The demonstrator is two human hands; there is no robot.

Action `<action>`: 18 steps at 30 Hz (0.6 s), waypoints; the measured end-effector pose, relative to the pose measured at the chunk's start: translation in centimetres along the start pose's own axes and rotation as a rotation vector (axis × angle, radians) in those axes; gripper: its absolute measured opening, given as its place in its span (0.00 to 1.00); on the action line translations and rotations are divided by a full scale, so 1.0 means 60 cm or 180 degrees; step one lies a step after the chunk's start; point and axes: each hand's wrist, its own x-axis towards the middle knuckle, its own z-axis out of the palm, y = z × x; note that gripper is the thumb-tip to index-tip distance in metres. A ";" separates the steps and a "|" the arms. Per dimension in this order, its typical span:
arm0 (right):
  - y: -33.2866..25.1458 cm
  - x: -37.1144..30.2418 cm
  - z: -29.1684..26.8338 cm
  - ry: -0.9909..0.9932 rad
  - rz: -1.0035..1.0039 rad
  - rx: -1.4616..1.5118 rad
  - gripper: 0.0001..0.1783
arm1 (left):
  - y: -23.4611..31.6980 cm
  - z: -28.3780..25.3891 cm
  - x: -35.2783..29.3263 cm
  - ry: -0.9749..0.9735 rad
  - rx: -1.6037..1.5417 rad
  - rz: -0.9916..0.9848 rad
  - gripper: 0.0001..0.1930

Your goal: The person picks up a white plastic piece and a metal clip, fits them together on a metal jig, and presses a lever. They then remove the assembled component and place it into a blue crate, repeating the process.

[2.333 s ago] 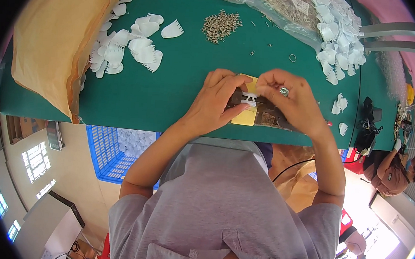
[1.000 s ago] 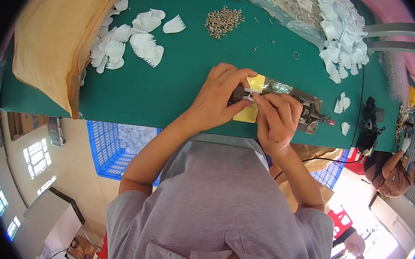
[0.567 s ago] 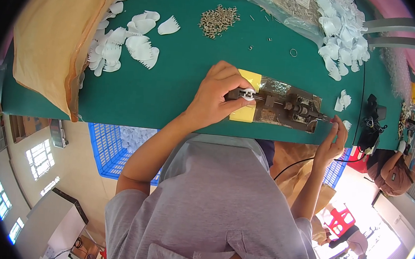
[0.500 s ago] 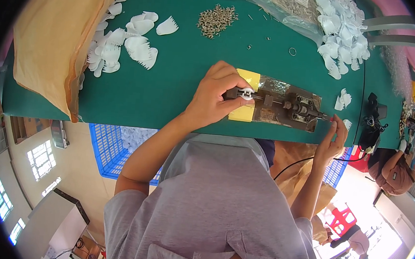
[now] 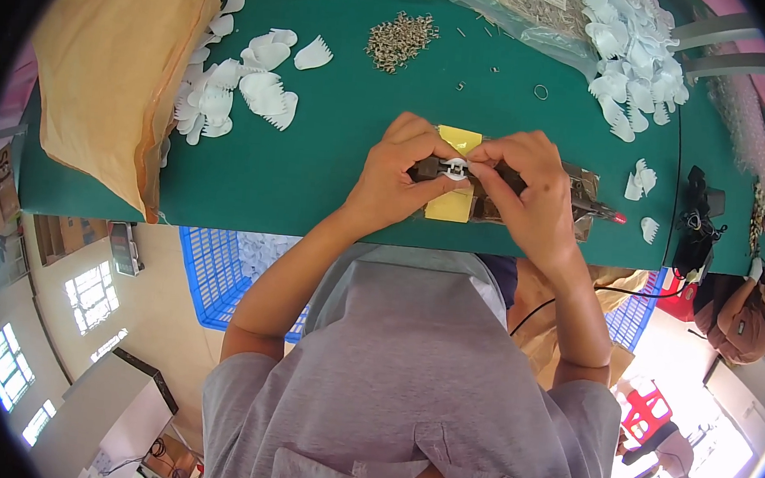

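A small white hair claw clip (image 5: 456, 168) sits at the left end of a metal hand-press jig (image 5: 584, 185), above yellow tape (image 5: 449, 210) on its base. My left hand (image 5: 388, 172) grips the clip from the left, thumb below and fingers above. From the other side my right hand (image 5: 534, 197) pinches at the clip's right edge; its fingertips are bunched there and cover much of the jig. The jig's lever, with a red tip (image 5: 619, 218), sticks out to the right, untouched. Whether a spring is inside the clip cannot be made out.
White toothed clip halves (image 5: 219, 91) lie at left beside a brown paper bag (image 5: 108, 74), with another heap (image 5: 639, 66) at far right. Small metal springs (image 5: 400, 41) are piled mid-table. A black device with cables (image 5: 697, 219) lies right; a blue crate (image 5: 204, 283) stands below the table edge.
My right hand has left the lever's red tip and moved left to the clip. My left hand stays on the clip. The view has shifted slightly.
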 end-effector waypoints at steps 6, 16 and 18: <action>0.004 0.008 0.010 -0.0298 0.0300 0.0317 0.04 | 0.003 -0.002 -0.003 0.0056 -0.0055 -0.0133 0.16; -0.014 0.012 0.020 -0.0169 0.0333 -0.0185 0.04 | -0.002 -0.001 -0.002 0.0117 -0.0160 -0.0066 0.16; -0.017 0.014 0.018 -0.0165 0.0281 -0.0262 0.05 | -0.001 -0.001 -0.001 0.0103 -0.0187 -0.0072 0.16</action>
